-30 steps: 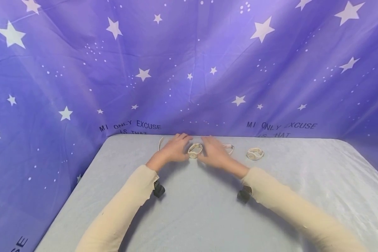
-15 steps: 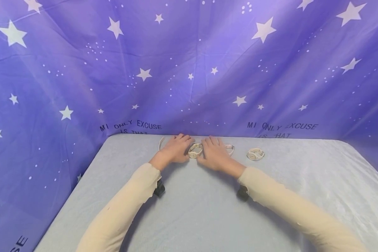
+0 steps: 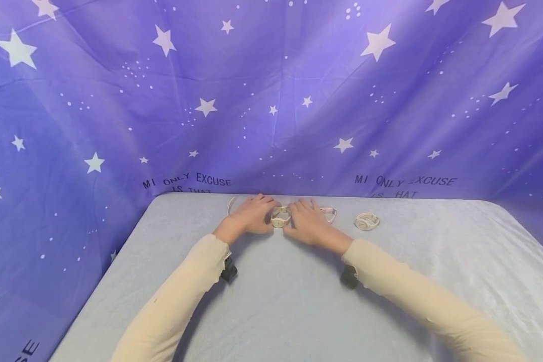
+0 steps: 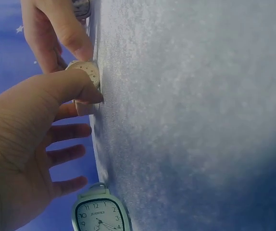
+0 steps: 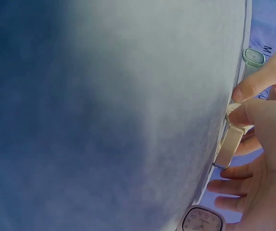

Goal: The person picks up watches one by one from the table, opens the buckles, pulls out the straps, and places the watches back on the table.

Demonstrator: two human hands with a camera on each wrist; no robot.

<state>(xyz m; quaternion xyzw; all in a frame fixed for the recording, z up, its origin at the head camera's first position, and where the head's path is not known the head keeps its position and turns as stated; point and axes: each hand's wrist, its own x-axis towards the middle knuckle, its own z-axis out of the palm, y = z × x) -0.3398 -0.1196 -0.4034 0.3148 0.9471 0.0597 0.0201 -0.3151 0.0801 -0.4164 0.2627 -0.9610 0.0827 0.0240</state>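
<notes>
A cream wristwatch (image 3: 278,222) stands on its looped strap near the table's far edge, between my two hands. My left hand (image 3: 255,213) pinches its left side; in the left wrist view the thumb (image 4: 78,87) lies across the dial's edge, and the other fingers are spread behind. On the opposite side my right hand (image 3: 308,219) pinches it with thumb and forefinger, the strap (image 5: 229,146) showing below the thumb in the right wrist view. Part of the dial (image 4: 91,71) shows between the thumbs.
A pale green watch (image 4: 99,215) is beside my left hand, mostly hidden in the head view. A pink watch (image 5: 203,220) lies by my right hand. Farther right sits another pale watch (image 3: 366,221). A starry purple curtain (image 3: 276,90) hangs behind the grey-covered table (image 3: 289,306).
Both hands have stayed around the cream watch, with the right fingers shifting slightly closer to it. The watches have hardly moved.
</notes>
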